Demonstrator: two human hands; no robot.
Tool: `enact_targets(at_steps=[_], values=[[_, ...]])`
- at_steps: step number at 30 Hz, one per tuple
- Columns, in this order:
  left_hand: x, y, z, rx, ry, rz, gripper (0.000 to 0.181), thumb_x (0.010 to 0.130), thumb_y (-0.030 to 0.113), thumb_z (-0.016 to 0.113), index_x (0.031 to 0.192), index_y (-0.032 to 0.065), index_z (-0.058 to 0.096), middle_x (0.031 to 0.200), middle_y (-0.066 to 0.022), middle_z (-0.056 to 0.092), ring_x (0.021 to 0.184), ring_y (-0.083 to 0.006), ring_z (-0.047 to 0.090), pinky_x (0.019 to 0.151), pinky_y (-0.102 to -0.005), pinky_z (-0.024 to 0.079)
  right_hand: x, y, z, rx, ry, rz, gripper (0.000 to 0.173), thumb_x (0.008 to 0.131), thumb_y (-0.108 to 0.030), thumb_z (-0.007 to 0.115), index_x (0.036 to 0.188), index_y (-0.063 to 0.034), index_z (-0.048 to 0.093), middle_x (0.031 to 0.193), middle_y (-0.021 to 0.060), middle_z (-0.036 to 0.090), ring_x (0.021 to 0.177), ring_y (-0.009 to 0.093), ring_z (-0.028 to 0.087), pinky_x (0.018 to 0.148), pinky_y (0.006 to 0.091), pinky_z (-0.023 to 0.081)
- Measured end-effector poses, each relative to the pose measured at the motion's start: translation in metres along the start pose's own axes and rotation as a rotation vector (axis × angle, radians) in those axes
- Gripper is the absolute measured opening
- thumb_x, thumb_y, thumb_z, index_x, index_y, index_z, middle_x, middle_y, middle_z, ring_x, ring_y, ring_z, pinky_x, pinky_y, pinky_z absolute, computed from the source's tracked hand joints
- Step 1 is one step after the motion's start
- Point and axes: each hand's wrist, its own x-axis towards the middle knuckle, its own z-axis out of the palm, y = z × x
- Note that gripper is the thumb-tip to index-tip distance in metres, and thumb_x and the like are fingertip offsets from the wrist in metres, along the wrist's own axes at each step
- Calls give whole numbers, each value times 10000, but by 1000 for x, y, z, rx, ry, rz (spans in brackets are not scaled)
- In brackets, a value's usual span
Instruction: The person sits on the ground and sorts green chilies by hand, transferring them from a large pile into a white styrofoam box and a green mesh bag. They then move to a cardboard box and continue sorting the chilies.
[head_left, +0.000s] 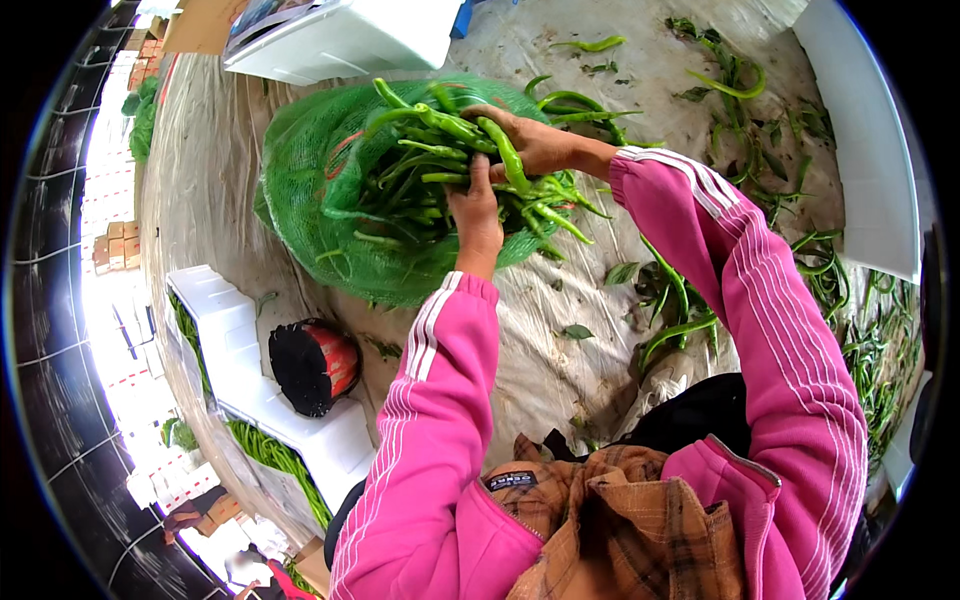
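Observation:
A green mesh sack (300, 187) lies on the floor before me, its mouth spread wide and full of long green chili peppers (420, 199). My right hand (532, 142) is closed around a bunch of green peppers (450, 129) above the sack's mouth, with one thick pepper lying across its fingers. My left hand (476, 217) reaches into the same peppers from the near side. Its thumb points up against the bunch, close to the right hand, while its fingers are hidden under the peppers, so its hold is unclear.
White foam boxes (225, 330) with green peppers stand at the left, beside a black-and-red round stool or bucket (315, 367). Another white box (352, 37) is at the top. A white panel (862, 142) rises at right. Loose peppers and leaves (679, 300) litter the plastic-covered floor.

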Motion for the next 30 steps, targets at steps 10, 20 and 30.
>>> enact_targets(at_steps=[10,20,30], values=[[6,144,-43,1805,-286,788,515,703,188,757,1150,107,514,1106,-83,514,1047,-299,501,938,-439,366,-69,66,7,-176,103,289,880,634,-208,784,1388,-212,329,1195,134,594,1061,319,591,881,385,482],[124,171,-57,1214,2,615,308,896,271,550,1007,5,656,823,-227,657,751,-388,622,712,-423,477,-102,25,49,-828,21,-91,590,821,-242,609,1367,-275,389,1290,85,485,1024,301,528,832,449,423],[-21,282,24,1023,-522,202,382,988,342,488,1031,-2,649,684,87,453,624,-13,349,532,-224,290,64,-28,89,-569,479,119,664,754,-52,583,1374,-126,360,1086,187,523,993,351,558,761,442,488]])
